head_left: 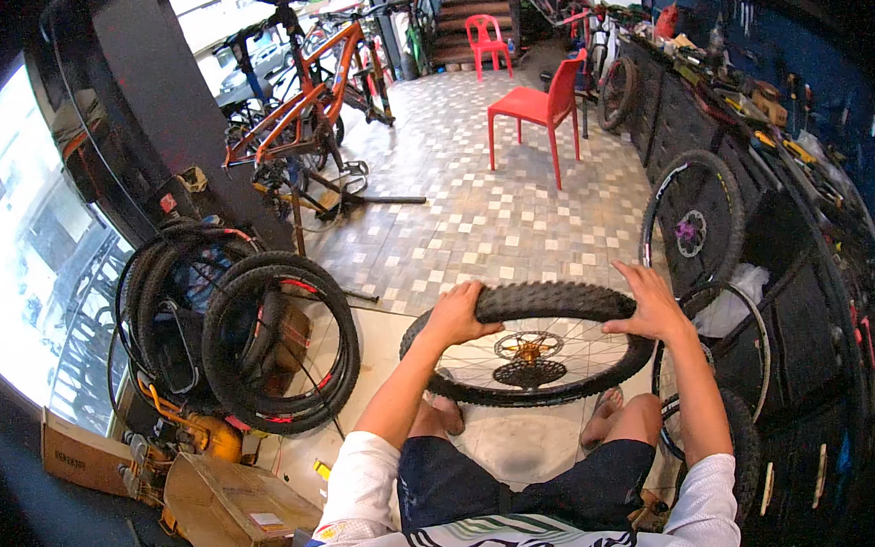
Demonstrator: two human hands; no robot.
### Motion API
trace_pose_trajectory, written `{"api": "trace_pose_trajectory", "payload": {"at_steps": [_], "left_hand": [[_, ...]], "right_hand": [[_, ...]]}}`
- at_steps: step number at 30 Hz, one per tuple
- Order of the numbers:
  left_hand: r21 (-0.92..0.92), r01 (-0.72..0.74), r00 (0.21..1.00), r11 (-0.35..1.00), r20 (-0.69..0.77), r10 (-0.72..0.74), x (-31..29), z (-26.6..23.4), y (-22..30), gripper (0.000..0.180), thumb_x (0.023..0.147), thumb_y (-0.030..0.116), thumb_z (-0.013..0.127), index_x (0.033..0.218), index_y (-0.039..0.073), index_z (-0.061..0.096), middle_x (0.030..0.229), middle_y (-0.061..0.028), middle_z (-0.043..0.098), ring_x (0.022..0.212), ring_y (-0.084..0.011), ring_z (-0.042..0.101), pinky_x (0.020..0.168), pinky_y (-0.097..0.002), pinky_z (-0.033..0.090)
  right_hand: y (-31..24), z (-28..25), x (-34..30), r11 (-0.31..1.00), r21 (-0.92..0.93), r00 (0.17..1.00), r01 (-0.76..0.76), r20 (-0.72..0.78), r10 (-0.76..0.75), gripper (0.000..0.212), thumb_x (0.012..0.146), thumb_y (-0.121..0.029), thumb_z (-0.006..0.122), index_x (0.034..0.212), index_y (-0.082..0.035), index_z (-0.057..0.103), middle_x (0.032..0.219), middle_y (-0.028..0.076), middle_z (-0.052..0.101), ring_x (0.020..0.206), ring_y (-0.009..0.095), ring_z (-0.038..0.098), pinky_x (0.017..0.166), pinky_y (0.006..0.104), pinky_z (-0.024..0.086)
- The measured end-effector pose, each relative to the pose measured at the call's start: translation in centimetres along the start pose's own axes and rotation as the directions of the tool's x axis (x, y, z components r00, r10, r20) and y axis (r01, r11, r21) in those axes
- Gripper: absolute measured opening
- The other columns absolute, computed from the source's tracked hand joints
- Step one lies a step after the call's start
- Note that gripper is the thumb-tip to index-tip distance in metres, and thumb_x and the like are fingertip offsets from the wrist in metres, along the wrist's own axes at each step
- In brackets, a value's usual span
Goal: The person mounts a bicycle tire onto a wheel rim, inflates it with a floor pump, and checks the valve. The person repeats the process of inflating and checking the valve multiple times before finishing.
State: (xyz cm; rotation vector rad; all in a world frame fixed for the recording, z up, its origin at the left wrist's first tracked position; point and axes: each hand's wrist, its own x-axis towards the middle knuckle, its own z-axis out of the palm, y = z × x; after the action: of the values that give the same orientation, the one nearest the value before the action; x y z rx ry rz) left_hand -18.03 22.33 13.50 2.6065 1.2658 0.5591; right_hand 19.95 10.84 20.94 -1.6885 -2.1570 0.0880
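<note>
A bicycle wheel (524,288) with a black knobby tyre stands tilted in front of my legs. Its gold hub (528,349), brake disc and dark cassette (530,372) show through the spokes. My left hand (457,317) grips the tyre at its far left, thumb over the inner side and fingers wrapped on the outside. On the far right, my right hand (652,305) holds the tyre with its thumb across the inner edge. Its fingers reach out past the tread, partly stretched. Where the tyre's near edge rests is not plain.
Tyres and wheels (284,419) are piled at left beside an orange compressor (214,440) and a cardboard box (237,516). More wheels (693,220) lean on the dark cabinets at right, below a tool-laden bench. Ahead stand an orange bike frame (318,90) and red chairs (531,105).
</note>
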Motion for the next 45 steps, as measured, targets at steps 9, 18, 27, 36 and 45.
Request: {"api": "trace_pose_trajectory", "payload": {"at_steps": [9,18,27,36,45], "left_hand": [[-0.069,0.063,0.997,0.996,-0.038,-0.066,-3.3,0.1,-2.9,0.079,0.069,0.045,0.090,0.130,0.008,0.056,0.114,-0.0174,0.066,0.110,-0.0388,0.063,0.093,-0.0494,0.048],[-0.156,0.217,0.976,0.964,0.003,-0.220,-5.4,-5.5,-7.5,0.086,0.065,0.050,0.093,0.126,0.003,0.054,0.117,-0.0248,0.067,0.111,-0.0418,0.064,0.096,-0.0496,0.049],[-0.128,-0.176,0.983,0.976,-0.073,0.168,3.1,-2.3,6.2,0.109,0.064,0.057,0.091,0.149,0.008,0.044,0.134,-0.0222,0.060,0.121,-0.0427,0.059,0.104,-0.0501,0.046],[-0.046,0.084,0.996,0.995,0.004,-0.084,2.7,0.4,2.2,0.083,0.070,0.056,0.086,0.132,0.009,0.057,0.116,-0.0190,0.066,0.107,-0.0413,0.065,0.093,-0.0495,0.053],[-0.141,-0.001,0.999,0.990,-0.047,-0.005,-0.2,1.3,-1.0,0.078,0.070,0.046,0.090,0.129,0.007,0.058,0.122,-0.0176,0.066,0.111,-0.0390,0.065,0.093,-0.0478,0.053]], "right_hand": [[13.8,12.5,-8.5,0.906,0.160,0.915,-0.392,0.172,0.365,0.108,0.056,-0.027,0.098,0.148,-0.009,0.044,0.146,0.023,0.052,0.135,0.042,0.050,0.114,0.0504,0.040],[7.4,2.8,-1.1,0.993,0.095,0.991,-0.068,-0.105,0.078,0.076,0.055,-0.027,0.092,0.122,-0.009,0.063,0.118,0.019,0.065,0.116,0.041,0.059,0.102,0.0475,0.047],[-4.5,3.7,6.5,0.932,0.021,0.930,0.363,-0.065,-0.361,0.081,0.069,-0.031,0.090,0.140,-0.010,0.056,0.129,0.017,0.057,0.119,0.039,0.056,0.104,0.0462,0.045],[0.0,0.8,2.8,0.998,0.054,0.999,0.025,0.045,-0.028,0.113,0.066,-0.043,0.094,0.158,-0.012,0.036,0.143,0.024,0.051,0.134,0.043,0.049,0.114,0.0473,0.040],[12.7,10.1,-3.1,0.936,0.243,0.965,-0.253,0.000,0.261,0.099,0.059,-0.027,0.095,0.145,-0.007,0.050,0.138,0.021,0.060,0.130,0.041,0.055,0.112,0.0484,0.042]]}}
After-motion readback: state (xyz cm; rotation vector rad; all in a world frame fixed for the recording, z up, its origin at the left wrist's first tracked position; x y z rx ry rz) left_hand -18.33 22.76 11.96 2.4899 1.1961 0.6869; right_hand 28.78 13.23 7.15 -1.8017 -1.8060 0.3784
